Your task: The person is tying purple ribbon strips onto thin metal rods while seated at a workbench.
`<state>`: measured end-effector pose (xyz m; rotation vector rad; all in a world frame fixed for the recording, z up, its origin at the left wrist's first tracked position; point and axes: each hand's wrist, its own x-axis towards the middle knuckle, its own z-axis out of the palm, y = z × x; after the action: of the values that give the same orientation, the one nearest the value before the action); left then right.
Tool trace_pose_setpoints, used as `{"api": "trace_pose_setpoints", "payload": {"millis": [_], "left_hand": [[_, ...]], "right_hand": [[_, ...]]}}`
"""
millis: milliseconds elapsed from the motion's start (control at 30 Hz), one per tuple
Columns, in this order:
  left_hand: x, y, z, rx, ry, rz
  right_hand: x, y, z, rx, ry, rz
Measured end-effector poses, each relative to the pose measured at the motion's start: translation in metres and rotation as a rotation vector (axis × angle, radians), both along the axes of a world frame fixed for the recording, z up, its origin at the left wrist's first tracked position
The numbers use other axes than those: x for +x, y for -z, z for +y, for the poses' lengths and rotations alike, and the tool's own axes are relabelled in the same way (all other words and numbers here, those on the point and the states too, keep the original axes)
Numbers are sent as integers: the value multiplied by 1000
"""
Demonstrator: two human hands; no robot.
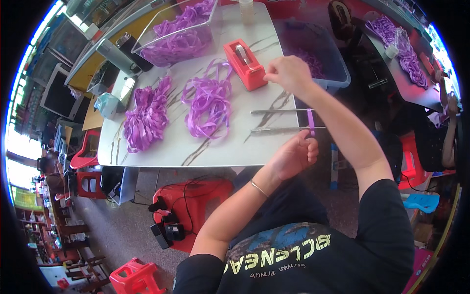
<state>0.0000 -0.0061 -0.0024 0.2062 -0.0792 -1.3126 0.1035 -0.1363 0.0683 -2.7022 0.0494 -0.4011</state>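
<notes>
Two parallel metal rods [279, 131] stick out over the right side of the marble-patterned table. A short purple ribbon band [311, 120] spans them near my forearm. My left hand [296, 156] is closed, palm up, its thumb and curled fingers right beside the band's lower end; whether they grip it is hard to see. Above, my right hand [290, 76] is closed in a pinch at the cutting end of a red tape dispenser [251, 77]; anything between its fingertips is too small to make out. A loose coil of purple ribbon [208, 105] lies left of the dispenser.
A bundle of looped purple ribbons [148, 115] lies on the table [235, 152] at left. Behind it stands a clear bin [215, 24] full of ribbon. Another bin [338, 78] sits beyond the right edge. A red stool [210, 191] bears cables and adapters. Another person's arm [449, 139] shows far right.
</notes>
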Motion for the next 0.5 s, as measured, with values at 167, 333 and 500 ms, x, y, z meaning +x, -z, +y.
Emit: {"api": "trace_pose_setpoints", "payload": {"millis": [167, 333, 500], "left_hand": [[1, -3, 0, 17, 1, -41], [1, -2, 3, 11, 2, -39], [0, -2, 2, 40, -5, -58]], "right_hand": [[-29, -12, -53, 346, -371, 540], [-72, -14, -59, 257, -434, 640], [-86, -7, -59, 41, -329, 633]]}}
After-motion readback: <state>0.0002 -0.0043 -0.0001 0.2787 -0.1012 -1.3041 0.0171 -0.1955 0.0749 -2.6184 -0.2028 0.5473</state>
